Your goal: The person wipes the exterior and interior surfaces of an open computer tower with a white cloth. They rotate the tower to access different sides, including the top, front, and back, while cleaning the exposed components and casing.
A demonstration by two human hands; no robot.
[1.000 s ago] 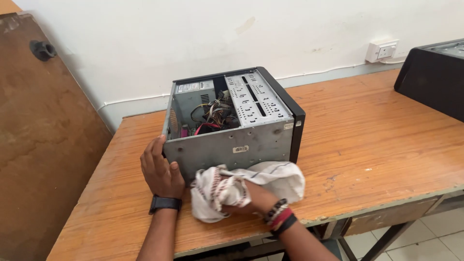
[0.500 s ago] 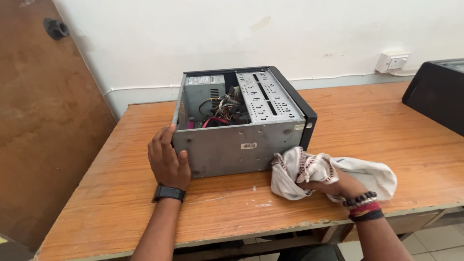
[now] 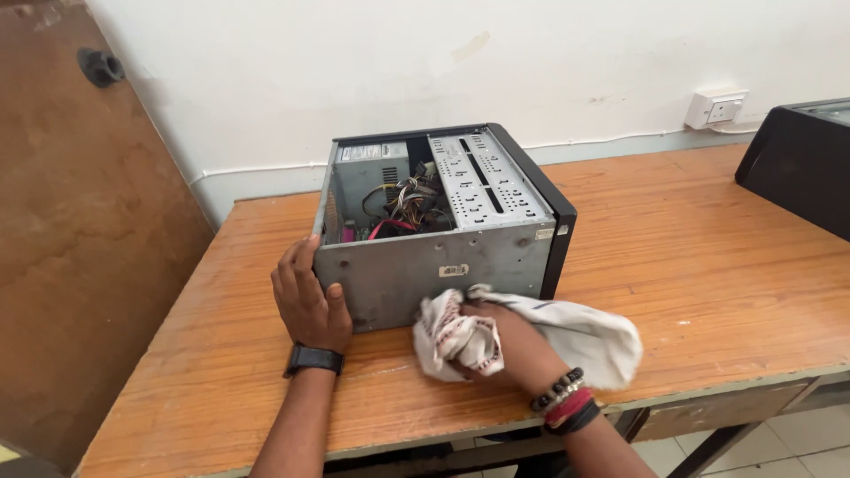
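An open desktop computer case (image 3: 443, 226) lies on its side on a worn wooden table (image 3: 699, 257), a little left of the table's middle, with its bare grey metal panel facing the near edge and its open top showing a silver power supply box (image 3: 370, 168) at the far left, a tangle of coloured cables (image 3: 409, 204) in the middle and a perforated drive cage (image 3: 482, 181) to the right. A black front bezel (image 3: 542, 199) runs along the case's right side. On the near panel, just right of centre, sits a small pale rectangular sticker (image 3: 453, 270), and a second little white label (image 3: 543, 234) is stuck at the panel's upper right corner; the power supply carries a pale label on its far face. The right hand (image 3: 505, 341) is closed around a bunched white cloth with red and dark patterning (image 3: 522, 336), pressing it against the lower part of the near panel; the cloth's loose end trails to the right on the table. That wrist wears beaded and red bands (image 3: 564, 403). The left hand (image 3: 308, 296) lies flat, fingers together, against the near-left corner of the case, a dark watch (image 3: 314, 358) on its wrist. Farther right, a second black case (image 3: 801, 164) stands at the table's far right edge, well apart from the first. On the white wall (image 3: 354, 71) behind, a white socket (image 3: 717, 109) sits to the right, with a thin white cable conduit (image 3: 257, 168) running along the wall near table height. To the left, a brown door (image 3: 80, 230) bears a dark round fitting (image 3: 99, 66) near its top.
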